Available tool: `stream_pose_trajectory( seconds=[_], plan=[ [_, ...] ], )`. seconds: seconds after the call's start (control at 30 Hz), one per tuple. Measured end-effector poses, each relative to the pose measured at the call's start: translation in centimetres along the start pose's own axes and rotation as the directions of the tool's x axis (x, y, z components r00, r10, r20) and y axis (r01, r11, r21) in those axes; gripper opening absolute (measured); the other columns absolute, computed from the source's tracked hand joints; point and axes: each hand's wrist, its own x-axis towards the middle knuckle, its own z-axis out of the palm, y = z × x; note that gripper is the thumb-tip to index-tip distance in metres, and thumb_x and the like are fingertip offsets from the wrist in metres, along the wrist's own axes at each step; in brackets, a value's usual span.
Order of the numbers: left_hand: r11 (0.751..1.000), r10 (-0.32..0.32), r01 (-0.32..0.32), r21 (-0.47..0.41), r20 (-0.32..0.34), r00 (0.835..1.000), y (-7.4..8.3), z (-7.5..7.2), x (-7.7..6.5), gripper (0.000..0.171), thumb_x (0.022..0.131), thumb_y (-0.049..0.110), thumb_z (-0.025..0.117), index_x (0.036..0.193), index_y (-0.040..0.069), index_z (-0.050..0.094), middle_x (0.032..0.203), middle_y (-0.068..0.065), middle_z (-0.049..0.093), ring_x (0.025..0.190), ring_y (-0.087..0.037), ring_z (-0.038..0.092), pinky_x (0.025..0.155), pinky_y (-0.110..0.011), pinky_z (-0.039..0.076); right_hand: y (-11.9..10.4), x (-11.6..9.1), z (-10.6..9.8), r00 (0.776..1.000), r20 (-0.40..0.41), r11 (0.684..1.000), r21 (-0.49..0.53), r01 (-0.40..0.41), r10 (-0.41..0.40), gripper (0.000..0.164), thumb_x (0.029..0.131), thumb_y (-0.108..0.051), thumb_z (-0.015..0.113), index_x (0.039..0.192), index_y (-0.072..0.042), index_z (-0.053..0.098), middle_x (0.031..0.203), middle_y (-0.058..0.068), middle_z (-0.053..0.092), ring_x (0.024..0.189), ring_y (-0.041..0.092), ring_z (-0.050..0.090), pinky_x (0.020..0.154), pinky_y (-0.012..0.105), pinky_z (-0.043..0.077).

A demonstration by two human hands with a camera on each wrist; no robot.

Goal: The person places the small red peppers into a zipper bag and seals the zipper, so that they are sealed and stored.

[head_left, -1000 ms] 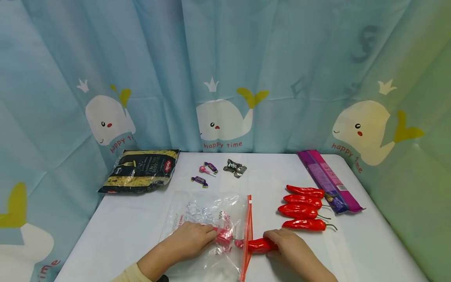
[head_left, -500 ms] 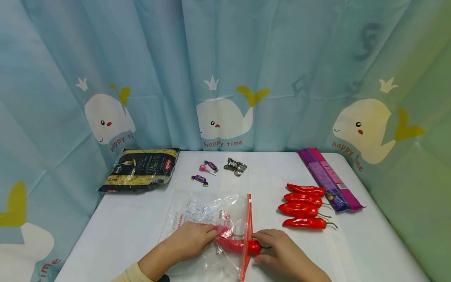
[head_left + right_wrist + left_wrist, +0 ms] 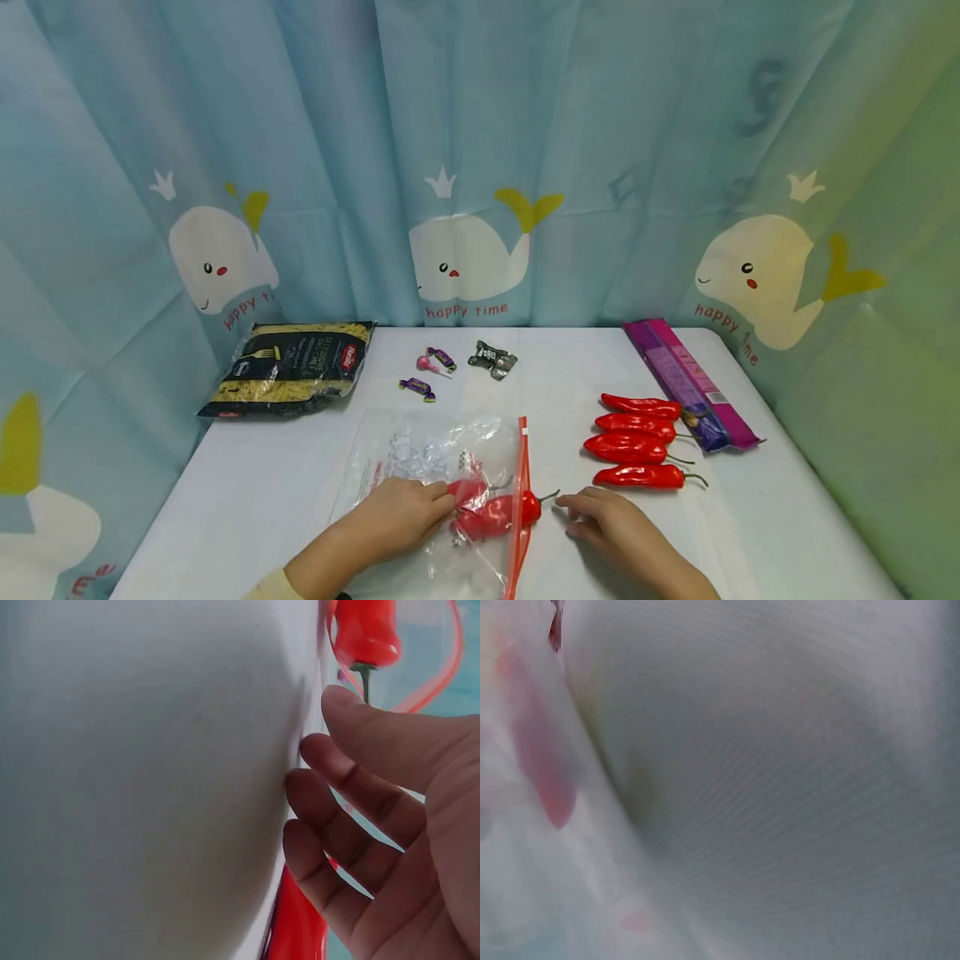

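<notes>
A clear zip bag (image 3: 429,567) with an orange zipper edge (image 3: 520,500) lies on the table, its mouth facing right. One red chili pepper (image 3: 487,518) lies mostly within it, its stem end poking out past the zipper; another red chili pepper (image 3: 467,492) shows through the film. My left hand (image 3: 401,512) grips the bag's upper film with bent fingers, the fingertips partly hidden. Just right of the protruding stem, my right hand (image 3: 618,529) holds nothing, its fingers loosely bent. The right wrist view shows its thumb near the green stem (image 3: 364,675).
Several red chili peppers (image 3: 630,448) lie in a column at right, beside a purple packet (image 3: 690,383). A black pasta bag (image 3: 288,367) sits back left. Wrapped candies (image 3: 417,388), a pink lollipop (image 3: 424,363) and a dark-wrapped candy (image 3: 491,358) lie at the back middle.
The pepper slid left into the bag, pushed by my right hand, which then let go and drew back right. My left hand stayed on the bag. The view shifted slightly.
</notes>
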Motion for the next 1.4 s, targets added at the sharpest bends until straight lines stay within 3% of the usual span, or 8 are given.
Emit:
stream_pose_trajectory(
  seconds=[0.13, 0.33, 0.57, 0.73, 0.93, 1.17, 1.3, 1.4],
  plan=[
    [1.000, -0.003, 0.003, -0.005, -0.002, 1.000, 0.2, 0.1, -0.1, 0.015, 0.096, 0.027, 0.067, 0.087, 0.020, 0.057, 0.074, 0.010, 0.050, 0.052, -0.006, 0.040, 0.048, -0.025, 0.032, -0.3, 0.9, 0.5, 0.999, -0.036, 0.999, -0.048, 0.021, -0.022, 0.022, 0.085, -0.019, 0.080, 0.106, -0.022, 0.073, 0.094, -0.016, 0.062, 0.081, 0.000, 0.056, 0.076, 0.031, 0.055],
    [0.998, -0.043, 0.046, -0.034, 0.091, 0.995, 0.2, -0.3, 0.1, 0.011, 0.098, 0.027, 0.065, 0.090, 0.022, 0.058, 0.075, 0.011, 0.050, 0.053, -0.005, 0.036, 0.051, -0.021, 0.031, -0.7, 2.2, 0.4, 0.993, -0.110, 0.999, -0.029, -0.036, 0.033, 0.045, 0.083, -0.018, 0.082, 0.123, -0.016, 0.063, 0.108, -0.006, 0.064, 0.091, 0.011, 0.063, 0.083, 0.038, 0.056],
    [0.998, -0.037, 0.042, -0.052, 0.102, 0.994, 0.2, -0.3, 0.1, 0.009, 0.098, 0.027, 0.065, 0.093, 0.022, 0.060, 0.078, 0.011, 0.052, 0.056, -0.005, 0.039, 0.052, -0.021, 0.034, -0.3, 2.8, -0.2, 0.998, -0.023, 0.999, -0.006, 0.052, -0.052, 0.011, 0.089, -0.013, 0.075, 0.099, -0.017, 0.074, 0.091, -0.015, 0.066, 0.083, 0.003, 0.061, 0.078, 0.034, 0.055],
    [0.999, -0.035, 0.037, -0.025, 0.076, 0.997, 0.0, -0.2, 0.1, 0.011, 0.098, 0.029, 0.065, 0.091, 0.022, 0.059, 0.077, 0.011, 0.053, 0.055, -0.006, 0.043, 0.051, -0.023, 0.036, -1.2, 3.0, 0.0, 0.995, 0.010, 0.989, 0.112, 0.095, -0.097, 0.007, 0.090, -0.014, 0.075, 0.096, -0.016, 0.076, 0.087, -0.016, 0.065, 0.076, 0.000, 0.056, 0.071, 0.028, 0.053],
    [1.000, -0.021, 0.021, -0.002, 0.034, 0.999, 0.1, 0.0, 0.0, 0.012, 0.097, 0.028, 0.066, 0.089, 0.021, 0.059, 0.077, 0.010, 0.054, 0.055, -0.007, 0.046, 0.050, -0.025, 0.038, -2.8, 3.4, 1.7, 0.966, 0.018, 0.945, 0.210, 0.249, -0.259, 0.008, 0.092, -0.017, 0.073, 0.099, -0.018, 0.077, 0.093, -0.014, 0.068, 0.082, -0.001, 0.058, 0.074, 0.025, 0.052],
    [0.999, -0.030, 0.031, -0.022, 0.055, 0.998, 0.3, -0.1, -0.1, 0.009, 0.096, 0.026, 0.066, 0.090, 0.022, 0.061, 0.080, 0.011, 0.057, 0.060, -0.006, 0.051, 0.053, -0.024, 0.041, -3.7, 3.5, 3.4, 0.921, -0.024, 0.899, 0.210, 0.385, -0.389, 0.012, 0.086, -0.005, 0.074, 0.087, -0.017, 0.077, 0.088, -0.015, 0.064, 0.079, -0.003, 0.053, 0.068, 0.017, 0.047],
    [0.999, -0.034, 0.035, -0.021, 0.047, 0.998, 0.2, -0.3, -0.1, 0.007, 0.097, 0.026, 0.065, 0.092, 0.022, 0.062, 0.082, 0.011, 0.059, 0.065, -0.007, 0.056, 0.056, -0.026, 0.044, -3.5, 3.2, 2.8, 0.940, -0.014, 0.912, 0.239, 0.333, -0.340, 0.010, 0.091, -0.010, 0.072, 0.094, -0.017, 0.077, 0.091, -0.016, 0.064, 0.082, -0.002, 0.056, 0.071, 0.021, 0.050],
    [0.999, -0.040, 0.041, -0.030, 0.054, 0.998, 0.0, -0.4, -0.3, 0.006, 0.097, 0.026, 0.065, 0.093, 0.022, 0.063, 0.084, 0.010, 0.060, 0.068, -0.007, 0.058, 0.058, -0.027, 0.046, -2.7, 2.5, 1.1, 0.972, -0.036, 0.944, 0.236, 0.232, -0.230, 0.012, 0.093, -0.014, 0.072, 0.104, -0.015, 0.077, 0.094, -0.011, 0.068, 0.082, 0.000, 0.057, 0.072, 0.025, 0.051]
  ],
)
